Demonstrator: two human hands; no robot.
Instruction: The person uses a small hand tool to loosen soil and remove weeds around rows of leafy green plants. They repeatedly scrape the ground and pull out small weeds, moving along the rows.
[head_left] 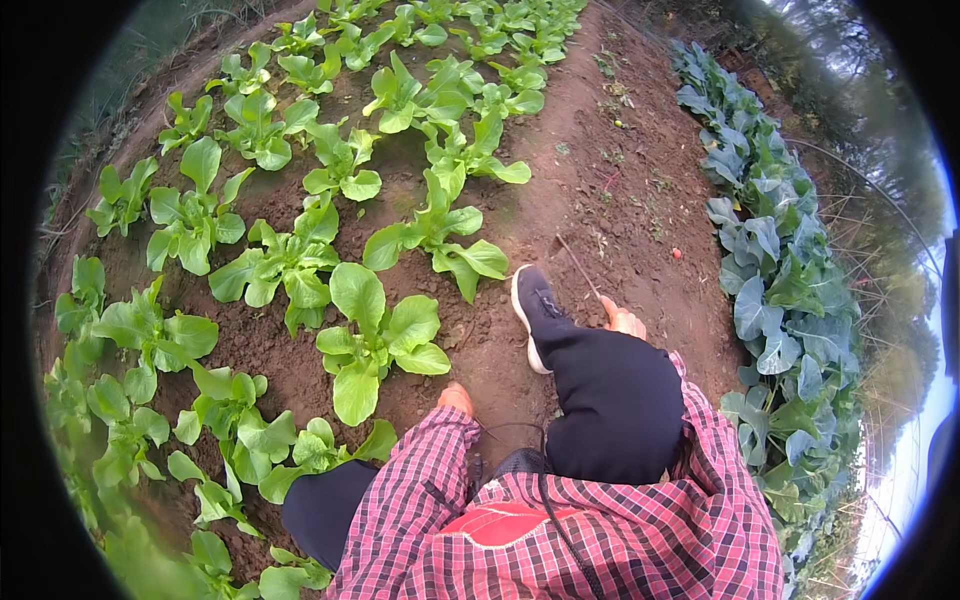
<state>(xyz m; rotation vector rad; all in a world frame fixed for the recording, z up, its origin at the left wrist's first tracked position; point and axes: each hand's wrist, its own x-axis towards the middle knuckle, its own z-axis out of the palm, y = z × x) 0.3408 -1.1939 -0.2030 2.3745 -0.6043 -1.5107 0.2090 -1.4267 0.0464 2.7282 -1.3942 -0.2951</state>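
Note:
My right hand (625, 320) is closed around the end of a thin, dark, stick-like tool (577, 264), just beyond my right knee. The tool slants forward and left, low over the brown soil; its exact kind is unclear. My left hand (456, 399) reaches down to the soil beside a light green lettuce plant (372, 340). The fingers of that hand are mostly hidden, so I cannot tell whether they grip anything. My dark shoe (540, 312) stands on the bare strip near another lettuce (437, 238).
Rows of lettuce (195, 212) fill the bed on the left and ahead. A bare soil path (640, 200) runs along the right, with a small red object (677, 254) on it. Beyond grow blue-green leafy plants (775, 250). A thin black cord (560, 520) hangs over my checked shirt.

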